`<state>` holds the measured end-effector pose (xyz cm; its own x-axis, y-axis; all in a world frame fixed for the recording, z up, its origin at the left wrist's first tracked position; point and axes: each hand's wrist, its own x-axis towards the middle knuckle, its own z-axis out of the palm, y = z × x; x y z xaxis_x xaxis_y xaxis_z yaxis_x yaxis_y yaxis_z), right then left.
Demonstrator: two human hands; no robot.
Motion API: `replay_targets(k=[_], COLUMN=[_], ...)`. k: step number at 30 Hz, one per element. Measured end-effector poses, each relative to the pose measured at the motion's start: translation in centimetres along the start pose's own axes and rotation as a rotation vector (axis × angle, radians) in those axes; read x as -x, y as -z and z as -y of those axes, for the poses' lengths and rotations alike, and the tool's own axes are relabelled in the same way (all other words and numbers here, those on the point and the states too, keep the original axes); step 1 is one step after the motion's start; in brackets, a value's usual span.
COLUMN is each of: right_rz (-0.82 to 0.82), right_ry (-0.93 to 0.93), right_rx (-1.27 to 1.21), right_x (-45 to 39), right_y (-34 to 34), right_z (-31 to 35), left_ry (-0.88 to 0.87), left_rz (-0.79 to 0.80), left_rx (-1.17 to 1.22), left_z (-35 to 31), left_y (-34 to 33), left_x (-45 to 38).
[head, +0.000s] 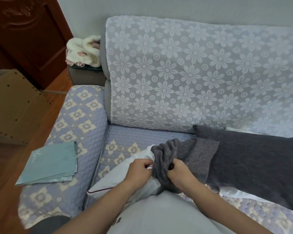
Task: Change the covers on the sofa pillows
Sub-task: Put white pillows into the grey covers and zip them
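1. Two bare hands at near centre, working close together over a pillow on the sofa seat.
2. Left hand (139,168): fingers curled, pinching the edge of the white fabric pillow insert (112,179) right beside the bunched cover.
3. Right hand (179,169): fingers clenched around a gathered fold of the dark grey knitted pillow cover (164,157).
4. White fabric pillow insert: lies on the seat at near centre, its left corner bare and edged with dark piping, its right part inside the grey cover.
5. Dark grey knitted pillow cover: bunched up between the two hands, trailing right across the seat.
6. Second dark grey covered pillow (254,159): lies to the right, reaching back to the backrest, white fabric showing beneath its near edge.
7. Folded teal satin covers (49,166): a flat stack on the left armrest, well apart from the hands.
8. Sofa (85,119): lilac quilted covering with cream flower motifs on seat and armrest; pale lace flower throw (193,73) over the backrest.
9. Cream fluffy garment (83,51): heaped on a dark side stand, far left of the backrest.
10. Reddish-brown wooden door (24,31): far left.
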<state>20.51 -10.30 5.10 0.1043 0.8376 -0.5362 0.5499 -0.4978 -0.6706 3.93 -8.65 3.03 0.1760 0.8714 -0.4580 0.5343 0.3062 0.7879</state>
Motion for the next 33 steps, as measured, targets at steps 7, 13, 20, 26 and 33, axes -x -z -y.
replay_targets(k=[7, 13, 20, 26, 33], right_rz=[0.034, 0.189, 0.201, 0.053, 0.042], right_ry=[0.135, 0.270, 0.105, -0.090, -0.144], right_rx=[0.037, 0.295, 0.304, 0.237, 0.195], right_x=[0.7, 0.3, 0.8, 0.9, 1.0], right_y=[0.1, 1.0, 0.1, 0.1, -0.3], right_z=[-0.4, -0.7, -0.6, -0.7, -0.9], left_ry=[0.156, 0.207, 0.284, 0.289, 0.250], left_rz=[0.160, 0.209, 0.167, 0.137, 0.170], left_rx=[0.181, 0.524, 0.784, 0.765, 0.666], left_z=[0.6, 0.2, -0.9, -0.8, -0.3], left_y=[0.3, -0.5, -0.6, 0.1, 0.0], left_x=[0.6, 2.1, 2.6, 2.2, 1.9])
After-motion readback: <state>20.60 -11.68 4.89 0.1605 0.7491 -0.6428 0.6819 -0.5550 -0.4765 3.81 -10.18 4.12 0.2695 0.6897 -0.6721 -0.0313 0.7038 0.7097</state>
